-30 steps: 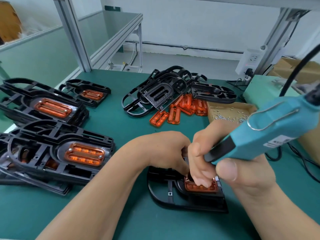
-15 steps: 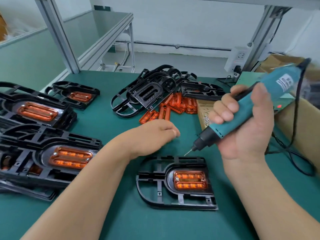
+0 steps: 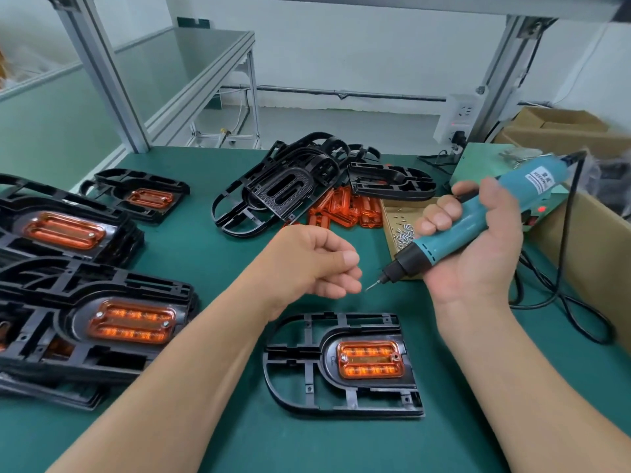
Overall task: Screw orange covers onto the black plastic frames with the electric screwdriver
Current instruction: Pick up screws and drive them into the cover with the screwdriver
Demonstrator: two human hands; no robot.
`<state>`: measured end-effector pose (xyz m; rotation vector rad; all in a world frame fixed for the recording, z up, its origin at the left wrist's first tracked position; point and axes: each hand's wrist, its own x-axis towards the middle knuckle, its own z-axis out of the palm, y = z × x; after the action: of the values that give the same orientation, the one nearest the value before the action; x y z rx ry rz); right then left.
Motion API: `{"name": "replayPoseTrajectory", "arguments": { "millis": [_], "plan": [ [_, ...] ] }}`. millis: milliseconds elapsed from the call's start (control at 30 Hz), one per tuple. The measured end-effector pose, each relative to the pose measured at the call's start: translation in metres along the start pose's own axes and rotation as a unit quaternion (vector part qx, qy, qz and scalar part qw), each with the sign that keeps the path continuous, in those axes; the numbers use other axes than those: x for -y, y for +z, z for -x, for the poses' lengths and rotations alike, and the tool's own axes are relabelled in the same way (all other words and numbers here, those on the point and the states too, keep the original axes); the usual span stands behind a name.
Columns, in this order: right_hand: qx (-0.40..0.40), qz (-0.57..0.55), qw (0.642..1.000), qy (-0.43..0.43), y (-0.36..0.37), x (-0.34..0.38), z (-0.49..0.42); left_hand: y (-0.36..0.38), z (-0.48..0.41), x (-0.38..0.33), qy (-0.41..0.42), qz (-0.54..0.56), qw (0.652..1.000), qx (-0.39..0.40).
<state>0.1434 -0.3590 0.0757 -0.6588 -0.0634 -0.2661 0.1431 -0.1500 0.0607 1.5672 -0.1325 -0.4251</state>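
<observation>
A black plastic frame (image 3: 300, 365) lies flat on the green mat in front of me, with an orange cover (image 3: 370, 359) seated in its right half. My right hand (image 3: 478, 254) grips the teal electric screwdriver (image 3: 532, 186) above and to the right of the frame. Its bit (image 3: 372, 286) points down-left, raised off the cover. Just left of the bit tip hovers my left hand (image 3: 317, 261), fingers loosely curled, with nothing visible in it.
Stacks of frames with orange covers (image 3: 112, 322) fill the left side. At the back lie bare black frames (image 3: 290, 186) and loose orange covers (image 3: 345, 209). A cardboard tray of screws (image 3: 401, 232) sits behind the bit. The screwdriver's cable (image 3: 563, 268) loops beside a cardboard box (image 3: 594, 240).
Both hands lifted off the frame. The screwdriver rose from the cover and swung up to the right; my left hand drew back toward the bit tip.
</observation>
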Motion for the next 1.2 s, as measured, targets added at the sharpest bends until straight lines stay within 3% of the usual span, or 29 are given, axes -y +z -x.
{"name": "replayPoseTrajectory", "arguments": {
  "millis": [167,300,533,733,1200],
  "plan": [
    [-0.009,0.003,1.0,0.004,0.0007,0.0004,-0.0004,0.0028,-0.0005,0.0024,0.011,-0.081,0.996,-0.028],
    [-0.013,0.001,1.0,-0.003,0.0001,0.0025,-0.0018,0.0036,-0.0015,0.0034,0.022,-0.082,0.996,-0.032],
    [-0.016,-0.004,1.0,-0.018,-0.0011,0.0052,-0.0041,0.0007,-0.0004,0.0069,0.005,-0.124,0.992,0.038],
    [-0.017,-0.024,0.999,-0.029,-0.0014,0.008,-0.0055,0.0027,0.0032,0.0036,0.065,-0.149,0.982,0.093],
    [-0.004,-0.012,0.999,-0.035,0.002,0.0093,-0.0025,0.0062,0.005,0.0015,0.09,-0.125,0.983,0.1]
  ]
}}
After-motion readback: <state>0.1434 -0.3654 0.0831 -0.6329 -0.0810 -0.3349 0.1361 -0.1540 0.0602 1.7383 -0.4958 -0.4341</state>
